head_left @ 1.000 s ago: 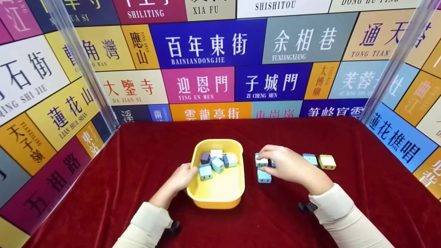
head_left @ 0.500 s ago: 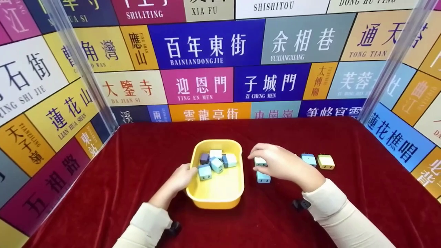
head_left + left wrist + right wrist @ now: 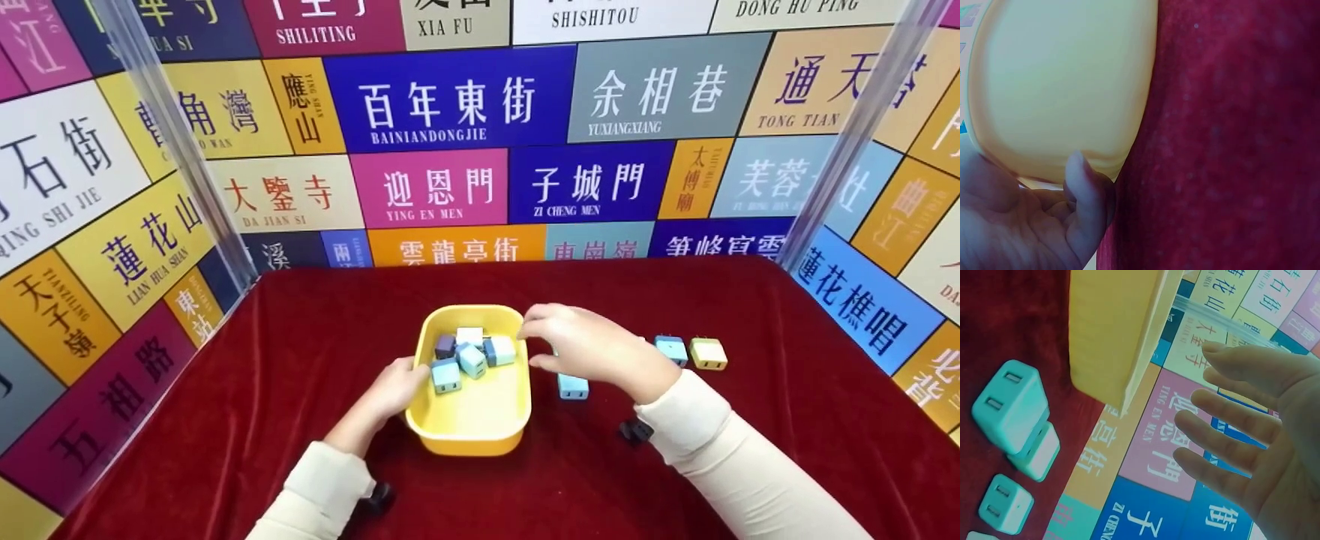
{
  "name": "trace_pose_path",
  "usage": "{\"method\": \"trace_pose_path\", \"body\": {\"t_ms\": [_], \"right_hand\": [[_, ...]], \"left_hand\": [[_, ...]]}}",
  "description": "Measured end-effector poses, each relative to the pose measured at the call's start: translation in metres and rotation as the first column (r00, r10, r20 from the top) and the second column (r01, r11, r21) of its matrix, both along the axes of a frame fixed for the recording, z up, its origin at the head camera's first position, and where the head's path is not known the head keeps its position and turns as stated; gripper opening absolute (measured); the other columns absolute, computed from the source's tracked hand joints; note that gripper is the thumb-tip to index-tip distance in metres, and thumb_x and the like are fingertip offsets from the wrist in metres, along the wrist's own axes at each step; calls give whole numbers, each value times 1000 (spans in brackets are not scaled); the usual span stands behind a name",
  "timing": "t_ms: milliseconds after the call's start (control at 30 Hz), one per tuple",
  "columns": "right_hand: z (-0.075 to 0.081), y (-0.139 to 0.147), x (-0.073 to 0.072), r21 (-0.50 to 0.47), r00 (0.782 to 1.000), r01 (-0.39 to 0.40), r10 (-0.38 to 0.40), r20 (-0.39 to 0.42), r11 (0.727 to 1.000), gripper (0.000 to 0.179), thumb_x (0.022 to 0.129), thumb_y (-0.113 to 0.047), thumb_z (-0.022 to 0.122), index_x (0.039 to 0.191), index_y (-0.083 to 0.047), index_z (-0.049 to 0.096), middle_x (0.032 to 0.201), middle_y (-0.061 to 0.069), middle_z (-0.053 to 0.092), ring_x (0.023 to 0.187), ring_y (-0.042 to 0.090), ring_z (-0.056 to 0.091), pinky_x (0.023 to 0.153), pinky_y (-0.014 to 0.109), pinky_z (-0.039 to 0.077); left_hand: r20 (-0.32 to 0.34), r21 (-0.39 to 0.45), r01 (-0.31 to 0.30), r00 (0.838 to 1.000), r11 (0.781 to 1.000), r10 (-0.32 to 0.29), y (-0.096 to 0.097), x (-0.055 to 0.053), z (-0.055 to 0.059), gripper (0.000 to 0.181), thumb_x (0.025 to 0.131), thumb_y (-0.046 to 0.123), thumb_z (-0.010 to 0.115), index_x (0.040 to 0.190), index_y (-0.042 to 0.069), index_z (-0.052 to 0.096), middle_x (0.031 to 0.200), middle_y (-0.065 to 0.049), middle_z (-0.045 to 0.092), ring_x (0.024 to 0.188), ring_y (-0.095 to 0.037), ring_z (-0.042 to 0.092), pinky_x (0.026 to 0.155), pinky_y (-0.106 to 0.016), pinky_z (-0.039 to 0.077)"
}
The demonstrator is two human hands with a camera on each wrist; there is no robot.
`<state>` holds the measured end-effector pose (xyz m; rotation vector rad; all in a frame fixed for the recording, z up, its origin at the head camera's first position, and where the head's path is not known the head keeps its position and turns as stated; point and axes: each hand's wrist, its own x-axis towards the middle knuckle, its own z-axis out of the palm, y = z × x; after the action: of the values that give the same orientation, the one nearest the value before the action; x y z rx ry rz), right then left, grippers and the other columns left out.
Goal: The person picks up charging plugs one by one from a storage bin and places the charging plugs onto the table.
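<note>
A yellow plastic tub stands on the red cloth with several small USB chargers inside, among them a light blue charger. My left hand grips its left side, the thumb at the rim; in the left wrist view, the left hand pinches the wall of the tub. My right hand is beside the tub's right rim. Its fingers are spread and hold nothing in the right wrist view. Below the right hand is a light blue charger, and others are partly hidden behind it.
To the right of my right hand lie a blue charger and a pale yellow charger. Clear upright posts and walls of colourful printed signs bound the cloth-covered table.
My right hand has moved left, from over the chargers to the tub's right rim. The left hand and tub have stayed in place.
</note>
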<state>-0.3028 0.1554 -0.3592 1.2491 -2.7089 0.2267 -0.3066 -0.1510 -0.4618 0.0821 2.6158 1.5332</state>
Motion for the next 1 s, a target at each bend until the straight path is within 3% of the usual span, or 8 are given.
{"method": "trace_pose_path", "body": {"t_ms": [333,600,633,833,867,1000], "right_hand": [[2,-29,-6,40,999,-52,52,10,998,31,93,-14,82,123,-6,77,121,10,72,111,27,69,100,41,58],[-12,-56,-10,37,996,-54,51,75,998,34,93,-18,83,125,-7,77,121,9,69,108,24,69,98,39,59],[-14,-59,-11,38,995,-58,54,84,998,35,94,-18,83,125,-6,77,122,9,69,109,24,69,98,39,59],[-26,-74,-18,50,990,-35,28,139,998,36,94,-15,83,128,-7,77,127,10,68,117,25,68,101,41,58],[-28,-76,-20,50,989,-30,23,147,998,35,93,-13,83,128,-7,77,127,10,69,117,25,68,101,41,58],[-37,-82,-26,50,986,-15,7,166,999,35,93,1,77,127,-8,77,126,9,69,119,26,68,102,41,57]], "left_hand": [[-7,24,9,1000,1000,-9,0,-1,-1,35,100,14,46,117,-6,70,88,-15,74,75,-22,73,66,-35,62],[1,31,17,1000,999,-17,-3,-2,-4,34,101,14,45,113,-6,69,89,-16,73,74,-23,73,65,-36,62],[-23,50,47,999,998,-46,-8,-10,-16,33,102,17,46,111,-4,70,87,-14,73,72,-21,73,64,-34,62],[-32,48,69,997,996,-67,-10,-10,-13,30,101,17,47,106,-1,71,84,-12,72,71,-19,72,63,-33,61],[-9,30,46,999,998,-46,-5,-2,-2,30,100,15,46,106,-3,70,85,-14,73,72,-21,72,64,-35,62],[-10,27,62,998,998,-62,-9,-14,-14,31,100,16,47,108,-2,70,85,-13,72,72,-22,72,64,-35,61]]}}
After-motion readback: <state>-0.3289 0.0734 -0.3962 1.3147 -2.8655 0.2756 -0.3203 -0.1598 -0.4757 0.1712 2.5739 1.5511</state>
